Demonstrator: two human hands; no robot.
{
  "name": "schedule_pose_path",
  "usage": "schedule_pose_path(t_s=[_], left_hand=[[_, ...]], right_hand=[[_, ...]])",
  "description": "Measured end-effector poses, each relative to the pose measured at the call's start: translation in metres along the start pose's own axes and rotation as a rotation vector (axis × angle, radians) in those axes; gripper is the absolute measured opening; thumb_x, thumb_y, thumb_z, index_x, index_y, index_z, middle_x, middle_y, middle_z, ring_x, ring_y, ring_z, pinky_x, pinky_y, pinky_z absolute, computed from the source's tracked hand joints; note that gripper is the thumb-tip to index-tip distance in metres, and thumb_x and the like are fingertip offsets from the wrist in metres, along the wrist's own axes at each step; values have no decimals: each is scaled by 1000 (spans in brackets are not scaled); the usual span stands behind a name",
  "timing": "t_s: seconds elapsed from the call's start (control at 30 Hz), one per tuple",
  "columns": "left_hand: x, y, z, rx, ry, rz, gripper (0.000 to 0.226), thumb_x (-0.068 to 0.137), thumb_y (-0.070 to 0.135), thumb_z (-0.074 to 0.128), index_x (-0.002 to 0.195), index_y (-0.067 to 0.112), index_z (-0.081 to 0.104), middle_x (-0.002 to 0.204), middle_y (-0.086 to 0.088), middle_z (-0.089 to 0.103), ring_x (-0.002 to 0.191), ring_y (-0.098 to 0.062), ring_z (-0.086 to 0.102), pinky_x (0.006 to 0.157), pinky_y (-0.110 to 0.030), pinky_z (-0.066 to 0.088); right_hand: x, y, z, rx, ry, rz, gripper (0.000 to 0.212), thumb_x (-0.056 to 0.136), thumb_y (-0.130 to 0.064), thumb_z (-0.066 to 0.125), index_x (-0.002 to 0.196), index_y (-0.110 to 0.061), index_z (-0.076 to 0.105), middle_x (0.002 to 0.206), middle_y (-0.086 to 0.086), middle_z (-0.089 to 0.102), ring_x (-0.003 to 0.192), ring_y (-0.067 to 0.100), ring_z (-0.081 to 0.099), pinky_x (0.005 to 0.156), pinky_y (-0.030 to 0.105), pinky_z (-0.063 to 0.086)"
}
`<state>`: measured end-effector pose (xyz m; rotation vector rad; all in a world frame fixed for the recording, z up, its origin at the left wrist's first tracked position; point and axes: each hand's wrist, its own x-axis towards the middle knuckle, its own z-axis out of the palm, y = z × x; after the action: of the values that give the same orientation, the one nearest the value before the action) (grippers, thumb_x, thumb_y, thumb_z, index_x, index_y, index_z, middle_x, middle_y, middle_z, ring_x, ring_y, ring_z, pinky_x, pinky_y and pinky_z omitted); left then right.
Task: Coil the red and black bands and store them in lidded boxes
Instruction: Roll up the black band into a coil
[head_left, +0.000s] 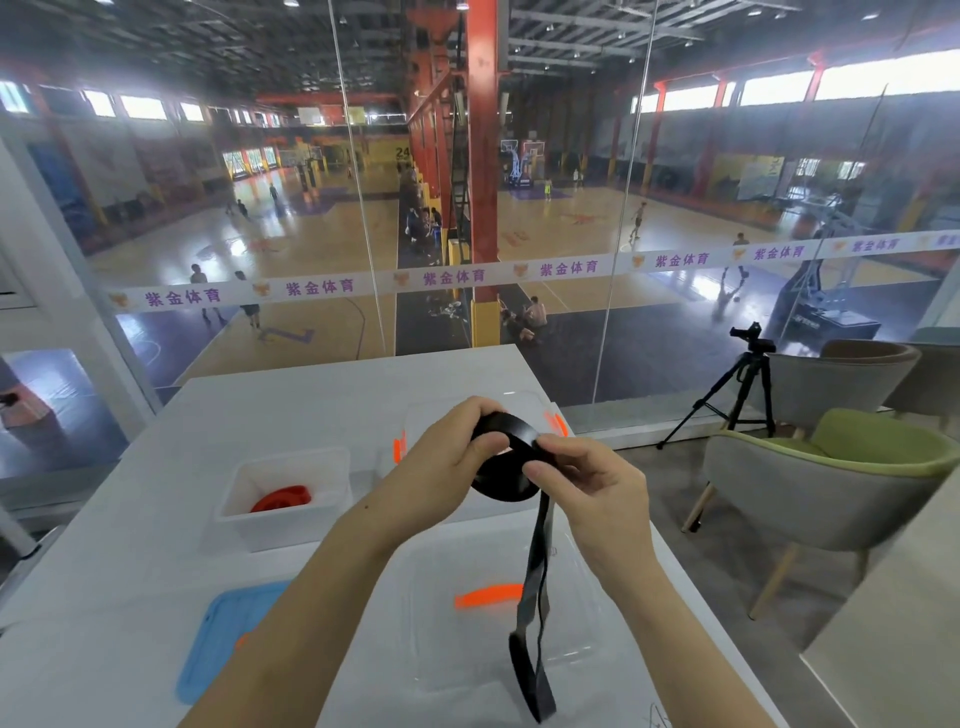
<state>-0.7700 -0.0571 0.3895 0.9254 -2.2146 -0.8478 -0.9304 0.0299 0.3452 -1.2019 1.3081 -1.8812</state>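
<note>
the task looks a little past halfway. the red band (283, 498) lies coiled inside the white box (280, 530) on the left of the counter (156, 519), so that coil is done. its box has no lid on, though. a blue lid (234, 634) lies flat on the counter nearer the person, apart from the box, and is probably meant for it.

the black band (504, 488) is in the middle of being wound, held up above the counter between both hands. the left hand (441, 462) has its grip clamped on the wound part, fingers curled over the top and thumb against the side. the right hand (592, 483) pinches the strap just beside the coil, thumb and forefinger closed on it. a long tail of the band hangs down from the right hand, and its folded end rests over the clear lid (467, 649) in front. so a good share of this band is not yet wound.

a clear box (426, 415) with orange clips stands just behind the hands, open and, as far as can be seen, holding nothing.

what is left, by my reading: wind the rest of the tail, put the black coil into the clear box, then close both boxes.
</note>
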Motion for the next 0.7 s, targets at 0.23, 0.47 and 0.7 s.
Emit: schedule_pose_path(t_s=[0.23,0.47,0.7], left_hand=[[-5,-1,17,-397,237,-79,16,109,25,42,118,25,54,113,7,68,105,-3,64,89,-17,47],[-14,-12,20,-464,111,-108,21,108,29,44,124,27,57,120,5,68,117,-15,64,110,-45,48],[-10,0,1,-14,-73,64,46,106,26,49,151,32,41,131,18,55,124,0,52,108,-23,43]], right_hand=[[-5,11,-1,64,37,22,37,85,9,80,107,-20,77,104,2,81,102,20,78,92,28,62],[-4,9,-10,66,95,1,38,82,7,83,95,-29,81,99,6,80,96,21,78,88,29,61],[-4,-3,-14,-30,-5,-10,40,81,2,85,96,-36,83,99,-1,82,97,20,79,94,34,60]])
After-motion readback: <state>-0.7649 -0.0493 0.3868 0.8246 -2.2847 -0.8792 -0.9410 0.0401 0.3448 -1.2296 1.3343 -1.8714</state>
